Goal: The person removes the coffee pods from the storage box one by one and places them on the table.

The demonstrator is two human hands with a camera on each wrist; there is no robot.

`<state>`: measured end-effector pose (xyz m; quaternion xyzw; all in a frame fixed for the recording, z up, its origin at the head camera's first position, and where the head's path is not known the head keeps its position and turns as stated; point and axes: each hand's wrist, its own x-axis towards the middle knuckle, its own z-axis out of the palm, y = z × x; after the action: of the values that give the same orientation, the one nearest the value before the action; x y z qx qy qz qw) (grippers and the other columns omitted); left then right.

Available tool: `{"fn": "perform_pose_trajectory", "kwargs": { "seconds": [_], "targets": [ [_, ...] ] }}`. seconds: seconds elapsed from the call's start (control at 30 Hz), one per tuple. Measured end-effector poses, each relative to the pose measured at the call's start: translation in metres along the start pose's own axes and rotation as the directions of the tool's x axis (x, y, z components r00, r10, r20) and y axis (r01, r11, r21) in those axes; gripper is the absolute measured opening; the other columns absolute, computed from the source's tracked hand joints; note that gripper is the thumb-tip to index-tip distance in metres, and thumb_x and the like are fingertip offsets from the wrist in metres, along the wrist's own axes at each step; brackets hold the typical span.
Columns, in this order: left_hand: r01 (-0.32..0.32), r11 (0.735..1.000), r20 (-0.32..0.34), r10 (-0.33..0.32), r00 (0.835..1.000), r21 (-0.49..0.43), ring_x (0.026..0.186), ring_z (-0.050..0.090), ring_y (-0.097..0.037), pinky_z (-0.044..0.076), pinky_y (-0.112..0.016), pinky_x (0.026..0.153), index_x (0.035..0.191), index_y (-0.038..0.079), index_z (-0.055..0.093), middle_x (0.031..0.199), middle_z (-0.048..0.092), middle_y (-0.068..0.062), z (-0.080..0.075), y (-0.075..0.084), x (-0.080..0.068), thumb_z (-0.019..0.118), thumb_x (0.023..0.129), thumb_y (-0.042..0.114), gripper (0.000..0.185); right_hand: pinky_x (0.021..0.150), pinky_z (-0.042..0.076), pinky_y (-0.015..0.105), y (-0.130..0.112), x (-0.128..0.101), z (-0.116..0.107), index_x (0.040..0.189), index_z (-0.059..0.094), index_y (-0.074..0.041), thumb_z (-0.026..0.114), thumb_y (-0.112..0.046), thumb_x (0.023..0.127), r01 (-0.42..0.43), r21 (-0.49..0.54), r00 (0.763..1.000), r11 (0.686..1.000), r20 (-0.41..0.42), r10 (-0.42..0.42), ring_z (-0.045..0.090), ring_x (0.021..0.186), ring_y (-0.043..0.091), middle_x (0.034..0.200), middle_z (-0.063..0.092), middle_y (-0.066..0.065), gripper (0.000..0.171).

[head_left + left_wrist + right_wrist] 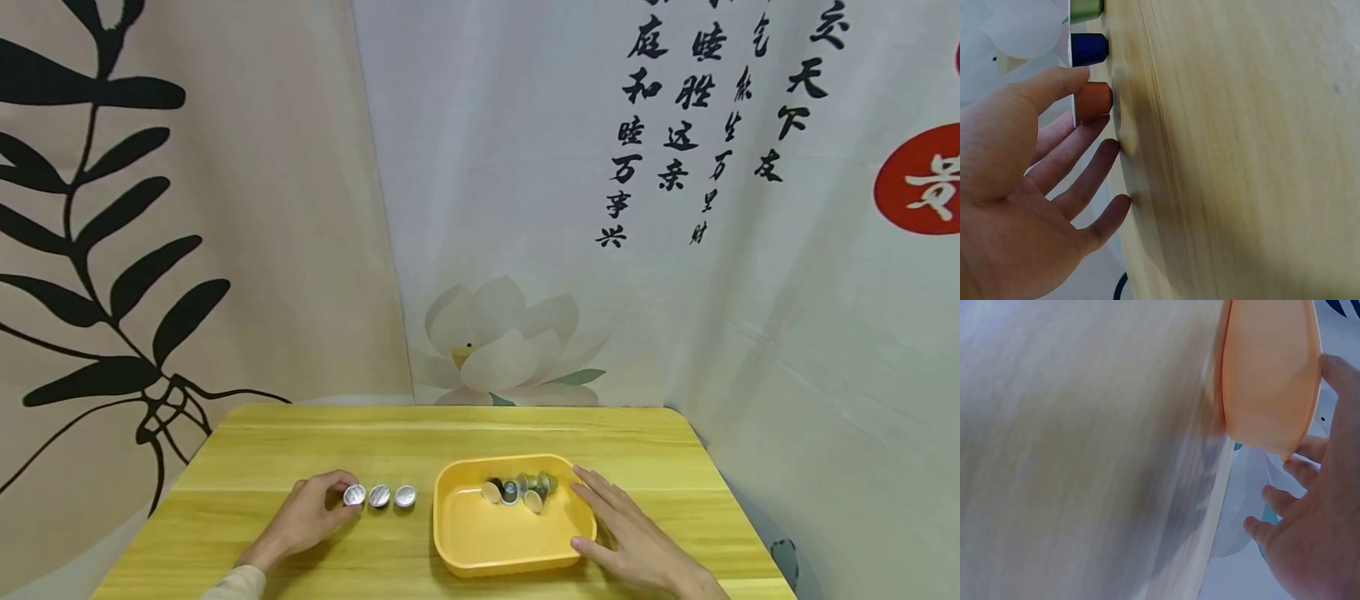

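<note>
My left hand [309,515] pinches an orange coffee capsule [1093,101] between thumb and forefinger. Its foil lid [354,495] faces up, and it stands upright at the table surface. Beside it in a row to the right are a dark blue capsule [1089,49] and a green capsule [1087,9], both lid up and apart from each other. My right hand [637,537] rests on the right side of a yellow tray [487,542], with thumb and fingers spread along its rim. Several more capsules [510,493] lie jumbled toward the back of the tray.
The wooden table [322,433] has rounded back corners. Behind it hangs a pale cloth [510,208] with dark writing, a flower and a black leafy plant print. The three-capsule row sits left of the tray.
</note>
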<state>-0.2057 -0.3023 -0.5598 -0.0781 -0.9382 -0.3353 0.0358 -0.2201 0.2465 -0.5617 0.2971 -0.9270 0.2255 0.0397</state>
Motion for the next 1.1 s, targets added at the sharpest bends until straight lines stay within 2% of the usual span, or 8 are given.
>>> {"fn": "perform_pose_trajectory", "kwargs": {
  "seconds": [0.17,0.3,0.63,0.73,0.87,1.1],
  "targets": [
    [0.018,1.000,-0.012,-0.018,1.000,-0.014,0.115,0.080,-0.023,0.057,-0.065,0.115,0.114,0.021,0.079,0.113,0.086,0.007,0.000,0.000,0.001,0.094,0.093,0.020,0.026,0.127,0.044,0.072,0.000,0.000,0.001,0.171,0.049,-0.018,0.068,-0.059,0.110,0.003,-0.019,1.000,1.000,-0.009,-0.003,0.039,0.169,0.037,0.187,0.034,0.000,0.076],
    [0.027,0.999,-0.010,-0.028,1.000,-0.027,0.115,0.080,-0.024,0.057,-0.067,0.115,0.115,0.019,0.079,0.114,0.086,0.004,-0.001,-0.002,0.002,0.094,0.093,0.020,0.027,0.127,0.045,0.071,0.000,0.001,0.000,0.172,0.049,-0.020,0.068,-0.058,0.110,0.001,-0.021,1.000,1.000,-0.009,-0.001,0.039,0.170,0.036,0.187,0.034,0.000,0.075],
    [0.037,0.998,0.002,-0.037,0.999,-0.052,0.120,0.079,-0.029,0.050,-0.073,0.120,0.121,0.017,0.079,0.114,0.087,0.004,-0.002,-0.003,0.004,0.094,0.093,0.019,0.032,0.126,0.046,0.069,0.000,0.003,0.000,0.171,0.051,-0.016,0.069,-0.058,0.110,0.022,-0.048,0.999,0.999,-0.027,-0.023,0.041,0.168,0.037,0.187,0.035,0.000,0.076],
    [0.036,0.998,0.018,-0.035,0.999,-0.057,0.127,0.077,-0.034,0.048,-0.074,0.122,0.129,0.013,0.077,0.122,0.086,-0.001,-0.004,-0.003,0.003,0.093,0.094,0.022,0.039,0.127,0.046,0.069,0.000,0.003,0.000,0.170,0.051,-0.016,0.069,-0.058,0.109,0.025,-0.051,0.999,0.998,-0.030,-0.027,0.041,0.169,0.037,0.187,0.035,0.000,0.076],
    [0.015,0.998,0.027,-0.013,1.000,-0.059,0.135,0.073,-0.043,0.051,-0.075,0.119,0.143,0.007,0.072,0.138,0.080,-0.013,-0.007,-0.002,0.000,0.090,0.098,0.028,0.053,0.127,0.046,0.069,0.000,0.003,0.000,0.171,0.051,-0.016,0.069,-0.058,0.109,0.018,-0.042,1.000,0.999,-0.023,-0.019,0.040,0.169,0.036,0.187,0.034,-0.001,0.077],
    [-0.053,0.997,-0.014,0.053,0.999,-0.047,0.151,0.058,-0.054,0.047,-0.077,0.122,0.156,0.009,0.064,0.161,0.065,-0.022,-0.011,0.007,0.002,0.085,0.103,0.035,0.063,0.126,0.046,0.071,-0.001,0.002,0.000,0.171,0.050,-0.017,0.070,-0.057,0.109,0.015,-0.032,1.000,0.999,-0.015,-0.015,0.040,0.169,0.037,0.187,0.034,0.000,0.076]
  ]
}}
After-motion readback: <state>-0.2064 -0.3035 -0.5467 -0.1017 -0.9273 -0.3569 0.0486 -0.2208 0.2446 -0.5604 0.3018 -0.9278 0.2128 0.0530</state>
